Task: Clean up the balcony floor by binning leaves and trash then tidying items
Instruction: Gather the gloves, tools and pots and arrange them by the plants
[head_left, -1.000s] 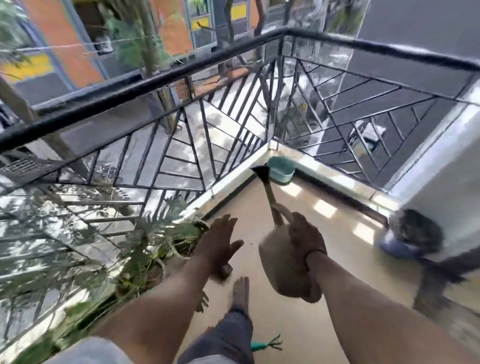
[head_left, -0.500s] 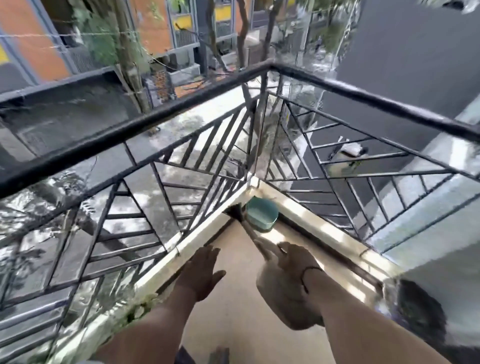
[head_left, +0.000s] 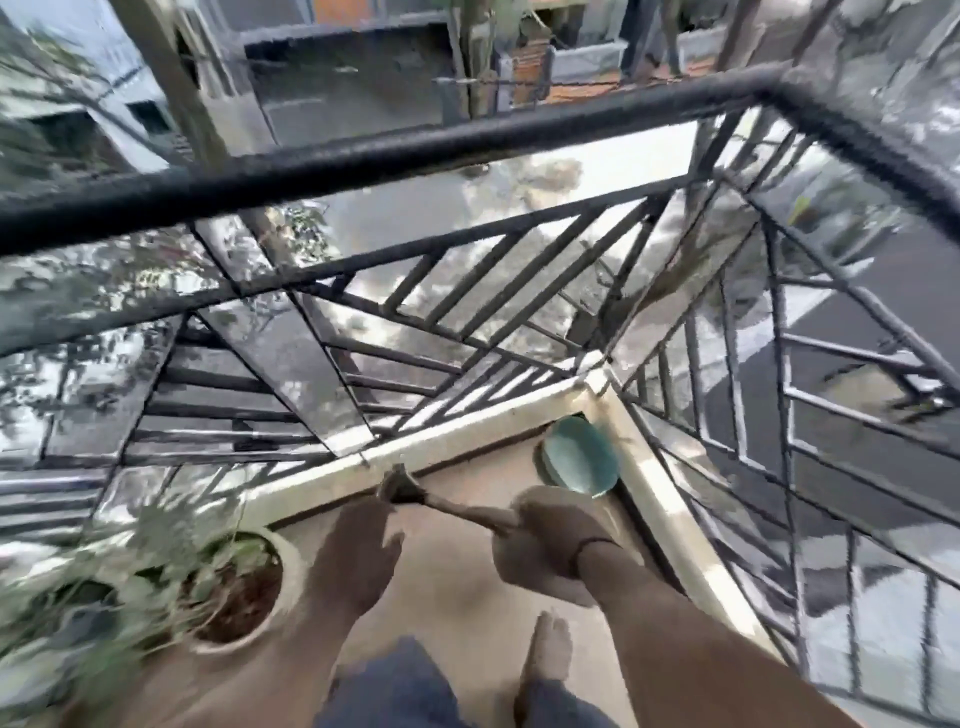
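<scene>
My right hand (head_left: 558, 540) grips the handle of a beige watering can (head_left: 535, 574), held above the balcony floor (head_left: 457, 519). Its long spout with a dark rose head (head_left: 397, 486) points left toward the railing base. My left hand (head_left: 353, 558) hangs beside the spout with fingers spread, holding nothing. A teal bowl (head_left: 579, 462) sits in the far corner of the floor, just beyond the can. The frame is blurred by motion.
A white pot with soil and a leafy plant (head_left: 244, 587) stands at the left by the ledge, more greenery beside it. The black metal railing (head_left: 415, 161) wraps the corner. My bare foot (head_left: 548, 649) stands on the floor below the can.
My view has swung left and down toward the corner. The watering can's spout has turned from pointing ahead to pointing left. The potted plants have come back into sight.
</scene>
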